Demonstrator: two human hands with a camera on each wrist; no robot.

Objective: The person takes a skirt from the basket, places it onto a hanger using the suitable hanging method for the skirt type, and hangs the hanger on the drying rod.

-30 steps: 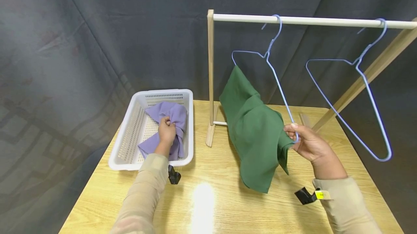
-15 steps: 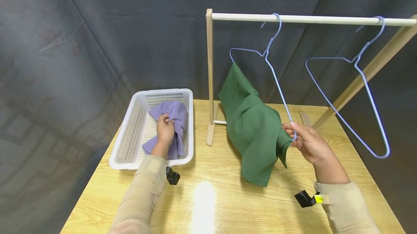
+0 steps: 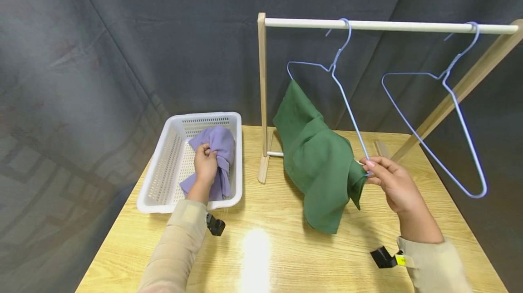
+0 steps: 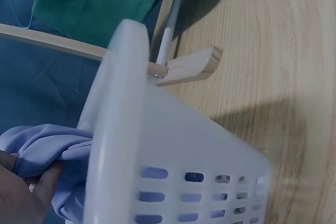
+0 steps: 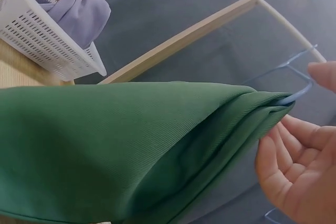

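Head view: left hand (image 3: 205, 166) pinches purple cloth (image 3: 222, 142), bunched tighter than a second ago by the basket (image 3: 239, 170)'s right edge, gathering seems underway; right hand (image 3: 397, 185) pinches hanger (image 3: 349, 111) corner beside green cloth (image 3: 320, 159).

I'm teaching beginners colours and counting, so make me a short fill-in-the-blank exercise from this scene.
1. The left hand grips a purple cloth at the ____ basket.
2. The ____ cloth by the right hand hangs on a blue hanger.
3. Exactly ____ hangers hook over the white rail.

Missing words: white; green; two.
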